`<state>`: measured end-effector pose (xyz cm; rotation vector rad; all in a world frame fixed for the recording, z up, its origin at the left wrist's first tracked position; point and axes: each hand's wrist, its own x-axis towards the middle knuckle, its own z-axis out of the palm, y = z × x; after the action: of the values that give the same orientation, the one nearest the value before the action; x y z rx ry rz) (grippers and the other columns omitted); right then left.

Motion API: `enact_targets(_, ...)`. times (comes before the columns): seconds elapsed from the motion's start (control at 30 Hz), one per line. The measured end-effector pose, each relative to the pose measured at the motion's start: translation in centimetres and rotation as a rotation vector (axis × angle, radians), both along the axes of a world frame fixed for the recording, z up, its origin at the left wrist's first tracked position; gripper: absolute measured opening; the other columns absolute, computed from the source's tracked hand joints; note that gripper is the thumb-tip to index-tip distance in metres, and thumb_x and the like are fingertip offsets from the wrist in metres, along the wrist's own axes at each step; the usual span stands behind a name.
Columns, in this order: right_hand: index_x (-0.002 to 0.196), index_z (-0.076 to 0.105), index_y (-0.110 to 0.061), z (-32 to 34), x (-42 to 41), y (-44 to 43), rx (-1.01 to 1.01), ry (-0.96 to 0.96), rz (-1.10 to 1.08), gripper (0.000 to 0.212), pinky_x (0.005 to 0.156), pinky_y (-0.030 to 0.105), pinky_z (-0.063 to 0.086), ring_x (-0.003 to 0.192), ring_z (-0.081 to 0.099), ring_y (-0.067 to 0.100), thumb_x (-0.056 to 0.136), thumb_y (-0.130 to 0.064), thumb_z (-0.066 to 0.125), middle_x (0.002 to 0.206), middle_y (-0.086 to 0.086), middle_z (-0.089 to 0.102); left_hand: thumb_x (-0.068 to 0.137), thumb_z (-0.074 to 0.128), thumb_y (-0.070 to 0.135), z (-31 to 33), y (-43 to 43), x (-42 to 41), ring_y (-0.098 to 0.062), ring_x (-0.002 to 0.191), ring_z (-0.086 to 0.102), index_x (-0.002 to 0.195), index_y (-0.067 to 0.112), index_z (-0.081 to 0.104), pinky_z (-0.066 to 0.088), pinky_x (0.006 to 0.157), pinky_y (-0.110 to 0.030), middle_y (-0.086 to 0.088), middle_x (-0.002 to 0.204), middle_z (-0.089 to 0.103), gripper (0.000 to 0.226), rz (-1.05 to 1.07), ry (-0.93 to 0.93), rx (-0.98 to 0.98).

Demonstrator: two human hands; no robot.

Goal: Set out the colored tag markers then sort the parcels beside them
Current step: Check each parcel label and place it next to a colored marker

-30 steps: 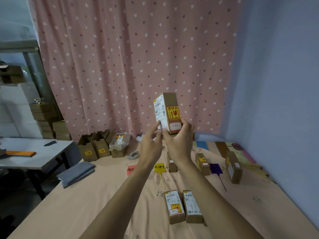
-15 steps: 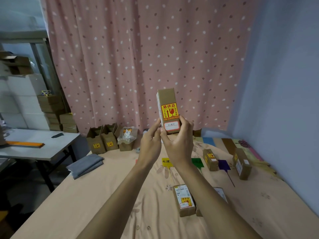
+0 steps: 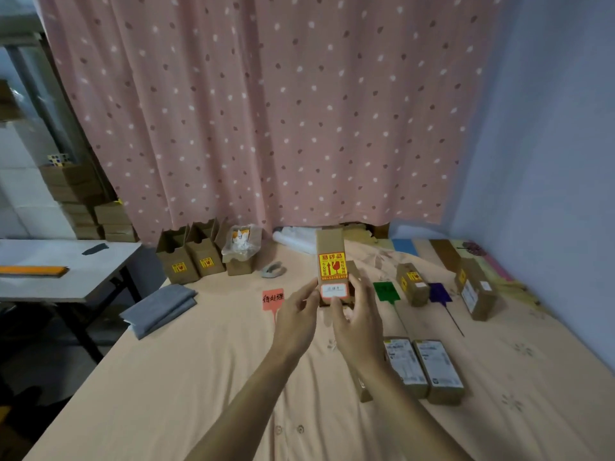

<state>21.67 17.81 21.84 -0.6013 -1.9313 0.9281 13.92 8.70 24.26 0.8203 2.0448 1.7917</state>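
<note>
I hold a brown parcel (image 3: 330, 247) upright, low over the peach bedsheet, with its yellow fragile sticker and white label facing me. My left hand (image 3: 296, 316) pinches its lower left edge. My right hand (image 3: 357, 319) grips its lower right side, thumb on the front. Three tag markers lie in a row on the sheet: red (image 3: 273, 299), green (image 3: 386, 291) and purple (image 3: 439, 292). One parcel (image 3: 412, 284) stands between the green and purple tags, another (image 3: 476, 292) right of the purple tag. Two parcels (image 3: 404, 364) (image 3: 437, 369) lie flat near my right forearm.
Open cardboard boxes (image 3: 176, 257) and a box holding a plastic bag (image 3: 239, 251) stand at the back left. A grey folded cloth (image 3: 159, 307) lies at the bed's left edge. A white table (image 3: 66, 277) is further left. The blue wall (image 3: 549, 161) closes the right side.
Both hands have brought the parcel down from chest height to just above the sheet near the tags. The camera has tipped downward.
</note>
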Motion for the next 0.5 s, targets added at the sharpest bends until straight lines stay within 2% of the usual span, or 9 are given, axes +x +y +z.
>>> enact_targets(0.07, 0.144, 0.045, -0.028, -2.0, 0.2, 2.2, -0.049, -0.094, -0.006, 0.047, 0.089, 0.04, 0.058, 0.119, 0.06, 0.013, 0.099, -0.025, 0.058, 0.139, -0.014, 0.05, 0.103, 0.047, 0.025, -2.1, 1.9, -0.3, -0.004, 0.116, 0.065, 0.126, 0.045, 0.067, 0.05, 0.106, -0.04, 0.017, 0.121, 0.073, 0.036, -0.026, -0.034, -0.066)
enact_targets(0.13, 0.143, 0.047, -0.031, -3.6, 0.1, 4.9, -0.118, -0.162, -0.006, 0.044, 0.089, 0.038, 0.057, 0.117, 0.062, 0.014, 0.101, -0.026, 0.056, 0.135, -0.008, 0.057, 0.104, 0.047, 0.027, -3.6, 4.2, -0.5, -0.005, 0.115, 0.064, 0.123, 0.05, 0.067, 0.05, 0.105, -0.038, 0.016, 0.122, 0.072, 0.036, -0.055, -0.065, -0.108)
enact_targets(0.2, 0.141, 0.051, -0.031, -4.7, -0.2, 7.8, -0.168, -0.225, -0.015, 0.04, 0.089, 0.036, 0.055, 0.114, 0.062, 0.014, 0.101, -0.025, 0.054, 0.129, -0.006, 0.061, 0.105, 0.046, 0.028, -5.0, 6.9, -0.9, -0.009, 0.115, 0.064, 0.126, 0.046, 0.067, 0.05, 0.104, -0.037, 0.01, 0.124, 0.071, 0.035, -0.078, -0.085, -0.146)
enact_targets(0.33, 0.14, 0.052, -0.028, -6.8, -1.5, 13.5, -0.266, -0.349, -0.012, 0.038, 0.093, 0.041, 0.054, 0.113, 0.063, 0.018, 0.103, -0.025, 0.049, 0.131, -0.001, 0.063, 0.105, 0.043, 0.022, -7.6, 12.5, -2.4, -0.015, 0.12, 0.061, 0.136, 0.032, 0.063, 0.049, 0.105, -0.037, 0.005, 0.132, 0.068, 0.038, -0.106, -0.144, -0.248)
enact_targets(0.4, 0.14, 0.052, -0.027, -8.2, -2.2, 16.1, -0.298, -0.393, 0.0, 0.037, 0.09, 0.038, 0.055, 0.111, 0.064, 0.018, 0.104, -0.026, 0.049, 0.131, -0.001, 0.063, 0.103, 0.043, 0.014, -9.1, 15.1, -3.2, -0.012, 0.109, 0.065, 0.134, 0.034, 0.065, 0.053, 0.088, -0.024, 0.006, 0.124, 0.071, 0.043, -0.109, -0.178, -0.288)
enact_targets(0.47, 0.14, 0.052, -0.027, -9.8, -2.8, 18.4, -0.319, -0.445, 0.006, 0.036, 0.082, 0.033, 0.054, 0.107, 0.064, 0.017, 0.104, -0.026, 0.049, 0.13, -0.002, 0.063, 0.1, 0.042, 0.007, -10.7, 17.3, -3.6, -0.009, 0.092, 0.066, 0.133, 0.033, 0.064, 0.049, 0.069, -0.011, 0.008, 0.115, 0.074, 0.048, -0.102, -0.219, -0.331)
enact_targets(0.5, 0.139, 0.053, -0.026, -10.7, -3.0, 19.3, -0.33, -0.472, 0.008, 0.036, 0.077, 0.029, 0.052, 0.104, 0.064, 0.015, 0.104, -0.027, 0.049, 0.128, -0.002, 0.063, 0.099, 0.042, 0.006, -11.6, 18.2, -3.7, -0.01, 0.088, 0.065, 0.133, 0.033, 0.064, 0.048, 0.067, -0.011, 0.007, 0.115, 0.075, 0.05, -0.101, -0.23, -0.362)
